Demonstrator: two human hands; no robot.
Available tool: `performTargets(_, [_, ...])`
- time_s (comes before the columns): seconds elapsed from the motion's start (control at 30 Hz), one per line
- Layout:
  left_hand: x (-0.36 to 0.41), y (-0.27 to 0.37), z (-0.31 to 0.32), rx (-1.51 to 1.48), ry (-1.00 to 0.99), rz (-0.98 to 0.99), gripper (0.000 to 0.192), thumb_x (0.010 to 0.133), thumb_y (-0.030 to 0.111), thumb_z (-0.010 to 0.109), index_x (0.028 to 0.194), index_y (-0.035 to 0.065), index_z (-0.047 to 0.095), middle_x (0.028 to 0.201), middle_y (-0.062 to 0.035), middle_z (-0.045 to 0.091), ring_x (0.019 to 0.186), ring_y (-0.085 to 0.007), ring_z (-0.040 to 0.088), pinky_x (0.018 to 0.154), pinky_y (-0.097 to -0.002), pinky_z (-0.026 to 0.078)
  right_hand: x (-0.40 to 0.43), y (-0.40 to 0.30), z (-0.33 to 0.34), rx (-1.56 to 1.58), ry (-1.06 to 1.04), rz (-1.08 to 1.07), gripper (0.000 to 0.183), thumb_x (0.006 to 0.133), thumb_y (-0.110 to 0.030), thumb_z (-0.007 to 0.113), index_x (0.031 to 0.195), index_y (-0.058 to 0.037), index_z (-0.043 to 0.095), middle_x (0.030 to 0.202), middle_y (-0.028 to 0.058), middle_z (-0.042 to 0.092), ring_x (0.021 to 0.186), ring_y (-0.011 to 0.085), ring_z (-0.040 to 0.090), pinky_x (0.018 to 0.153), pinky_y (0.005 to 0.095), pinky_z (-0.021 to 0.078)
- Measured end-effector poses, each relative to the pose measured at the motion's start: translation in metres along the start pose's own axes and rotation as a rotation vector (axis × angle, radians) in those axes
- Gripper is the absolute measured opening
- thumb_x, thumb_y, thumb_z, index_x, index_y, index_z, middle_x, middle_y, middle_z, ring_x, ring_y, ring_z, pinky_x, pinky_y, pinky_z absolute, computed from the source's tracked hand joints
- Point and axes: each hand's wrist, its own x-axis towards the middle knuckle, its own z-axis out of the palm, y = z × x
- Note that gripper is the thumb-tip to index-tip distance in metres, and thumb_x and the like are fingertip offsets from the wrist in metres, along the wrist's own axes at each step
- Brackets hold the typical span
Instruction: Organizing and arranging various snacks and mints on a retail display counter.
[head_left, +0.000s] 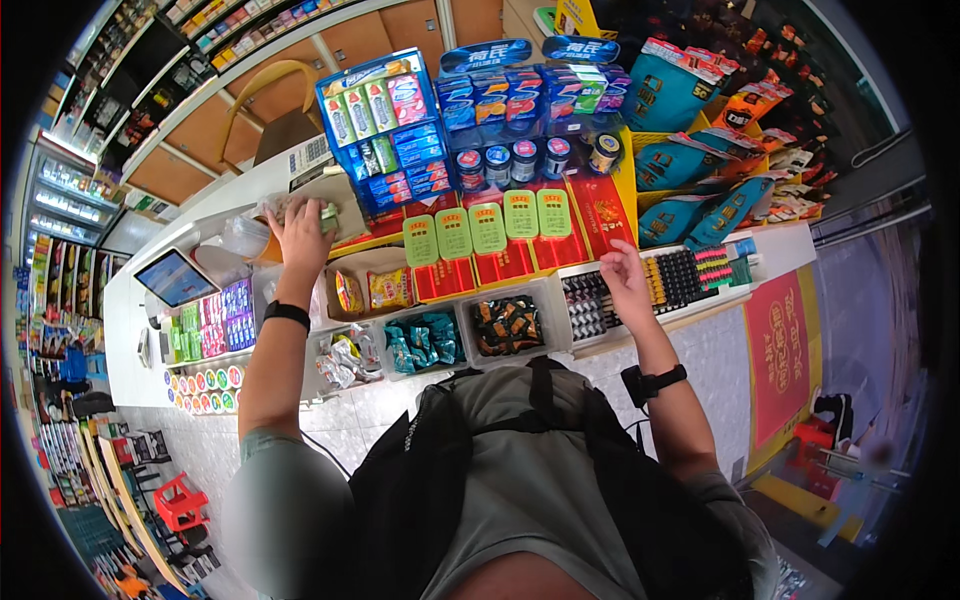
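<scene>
My left hand (301, 231) reaches into a carton (341, 202) left of the gum rack (386, 135), its fingers at a small green pack (328, 217); whether it grips the pack is hidden. My right hand (624, 274) hovers with bent fingers over the right end of the display, near a red packet (604, 214), holding nothing that shows. Between the hands, several green flat packs (487, 227) stand in an uneven row on red packets (506, 262). Yellow snack packets (390, 289) lie in a box below and left of them.
Clear bins of teal packets (424, 341) and dark wrapped pieces (506, 324) line the counter's near edge. Gum boxes (491, 97) and jars (523, 161) stand behind. Teal bags (675, 161) fill a rack at right. A tablet (176, 277) and a wooden chair (281, 105) are at left.
</scene>
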Motion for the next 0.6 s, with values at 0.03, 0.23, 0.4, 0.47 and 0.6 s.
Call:
performTargets(0.03, [-0.002,0.000,-0.001,-0.031,0.053,0.032,0.060,0.076,0.018,0.088,0.129,0.0226,0.060,0.131,-0.0020,0.066,0.143,-0.0244,0.049,0.124,-0.0723,0.013,0.000,-0.001,0.001,0.012,0.005,-0.010,0.050,0.101,0.000,0.065,0.147,-0.0077,0.048,0.114,0.0012,0.061,0.101,0.0083,0.057,0.090,0.0231,0.0458])
performTargets(0.23, [-0.007,0.002,-0.003,0.036,0.028,0.106,0.060,0.078,0.019,0.088,0.130,0.0227,0.060,0.127,-0.0013,0.068,0.138,-0.0237,0.052,0.125,-0.0694,0.013,0.004,-0.020,0.017,-0.085,0.016,-0.069,0.045,0.101,-0.003,0.066,0.144,-0.0078,0.052,0.112,0.0011,0.061,0.102,0.0100,0.058,0.089,0.0256,0.0460])
performTargets(0.4, [-0.019,0.013,-0.028,-0.039,0.156,0.038,0.055,0.079,0.021,0.088,0.129,0.0191,0.064,0.123,-0.0033,0.071,0.129,-0.0247,0.058,0.124,-0.0655,0.019,0.002,-0.044,0.028,-0.210,-0.055,-0.100,0.039,0.101,-0.006,0.066,0.139,-0.0072,0.056,0.112,0.0028,0.063,0.105,0.0134,0.060,0.091,0.0298,0.0496])
performTargets(0.47, [-0.030,0.021,-0.047,-0.059,0.224,0.004,0.051,0.080,0.022,0.088,0.126,0.0161,0.067,0.122,-0.0047,0.071,0.125,-0.0258,0.061,0.123,-0.0630,0.022,0.003,-0.055,0.036,-0.241,-0.056,-0.095,0.039,0.101,-0.006,0.067,0.138,-0.0063,0.057,0.113,0.0054,0.063,0.106,0.0160,0.061,0.092,0.0312,0.0505])
performTargets(0.6, [-0.063,0.058,-0.062,-0.430,0.412,0.044,0.030,0.091,0.014,0.079,0.118,0.0061,0.069,0.106,-0.0142,0.071,0.108,-0.0374,0.064,0.095,-0.0467,0.051,-0.001,-0.076,0.081,-0.444,-0.109,-0.344,0.044,0.099,-0.011,0.072,0.139,-0.0041,0.055,0.121,0.0150,0.060,0.111,0.0271,0.062,0.098,0.0368,0.0514])
